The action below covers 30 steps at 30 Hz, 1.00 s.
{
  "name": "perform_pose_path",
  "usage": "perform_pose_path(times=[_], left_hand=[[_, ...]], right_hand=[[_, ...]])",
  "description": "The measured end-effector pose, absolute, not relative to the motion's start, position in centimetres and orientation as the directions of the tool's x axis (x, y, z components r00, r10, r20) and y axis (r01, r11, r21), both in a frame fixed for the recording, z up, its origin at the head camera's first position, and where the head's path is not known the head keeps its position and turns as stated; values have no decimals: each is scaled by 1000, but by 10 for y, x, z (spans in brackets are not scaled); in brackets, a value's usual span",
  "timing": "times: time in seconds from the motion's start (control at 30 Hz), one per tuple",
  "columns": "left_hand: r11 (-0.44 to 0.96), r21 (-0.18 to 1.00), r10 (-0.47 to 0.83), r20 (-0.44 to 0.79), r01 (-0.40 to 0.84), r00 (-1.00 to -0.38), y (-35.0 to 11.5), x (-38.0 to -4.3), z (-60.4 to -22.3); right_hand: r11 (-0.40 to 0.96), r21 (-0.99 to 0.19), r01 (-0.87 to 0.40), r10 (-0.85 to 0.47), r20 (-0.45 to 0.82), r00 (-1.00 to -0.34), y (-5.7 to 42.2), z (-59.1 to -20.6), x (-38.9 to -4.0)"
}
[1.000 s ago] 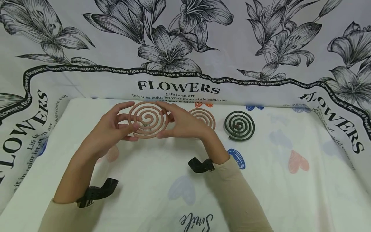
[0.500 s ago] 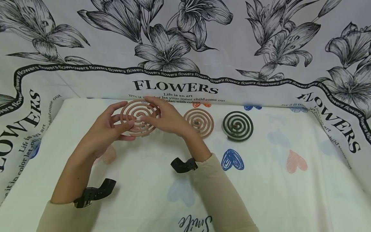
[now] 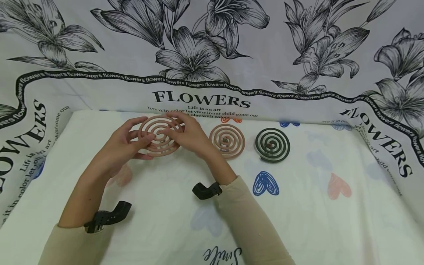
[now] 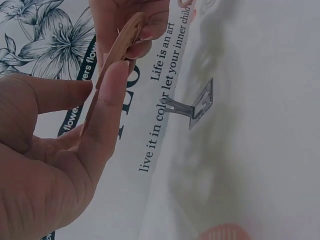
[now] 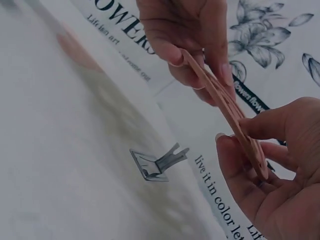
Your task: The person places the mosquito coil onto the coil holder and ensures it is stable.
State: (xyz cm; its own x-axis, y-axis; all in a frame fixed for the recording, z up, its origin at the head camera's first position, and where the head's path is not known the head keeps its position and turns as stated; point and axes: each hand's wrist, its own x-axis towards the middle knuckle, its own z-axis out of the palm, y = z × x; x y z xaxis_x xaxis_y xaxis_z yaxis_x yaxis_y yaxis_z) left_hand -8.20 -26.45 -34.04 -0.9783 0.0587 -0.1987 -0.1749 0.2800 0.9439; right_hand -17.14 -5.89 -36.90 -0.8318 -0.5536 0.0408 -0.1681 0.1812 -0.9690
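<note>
A brown mosquito coil [image 5: 227,110] is held tilted above the white cloth, between both hands. My left hand [image 3: 114,152] grips its left edge, thumb on the near face and fingers behind. From the other side my right hand [image 3: 192,136] pinches it, with the thumb near the spiral's centre in the head view. Below the coil, a small metal coil stand [image 4: 200,105] with a forked upright tab sits on the cloth, apart from the coil. In the head view I cannot clearly make out that stand.
To the right, a second brown mosquito coil [image 3: 227,141] and a dark green mosquito coil [image 3: 272,145] lie side by side, a small piece visible at each centre. A flower-printed cloth [image 3: 258,55] rises behind the white cloth [image 3: 298,221] with printed hearts.
The held coil has shifted slightly left. My right hand has moved left with it, and its thumb has gone from the rim towards the centre. The second brown coil is now uncovered.
</note>
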Motion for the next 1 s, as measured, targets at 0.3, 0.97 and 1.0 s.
perform_pose_path(times=[0.3, 0.97, 1.0], left_hand=[[342, 921, 32, -211, -188, -977, -268, -85, -345], [383, 896, -76, -213, -225, -974, -262, -92, -360], [391, 893, -79, -211, -225, -974, -262, -92, -361]], right_hand=[[155, -980, -128, -602, 9, -799, -58, -369, -173], [115, -993, 19, -584, -83, -808, -61, -378, -172], [117, -993, 21, -584, -86, -807, -61, -379, -173]])
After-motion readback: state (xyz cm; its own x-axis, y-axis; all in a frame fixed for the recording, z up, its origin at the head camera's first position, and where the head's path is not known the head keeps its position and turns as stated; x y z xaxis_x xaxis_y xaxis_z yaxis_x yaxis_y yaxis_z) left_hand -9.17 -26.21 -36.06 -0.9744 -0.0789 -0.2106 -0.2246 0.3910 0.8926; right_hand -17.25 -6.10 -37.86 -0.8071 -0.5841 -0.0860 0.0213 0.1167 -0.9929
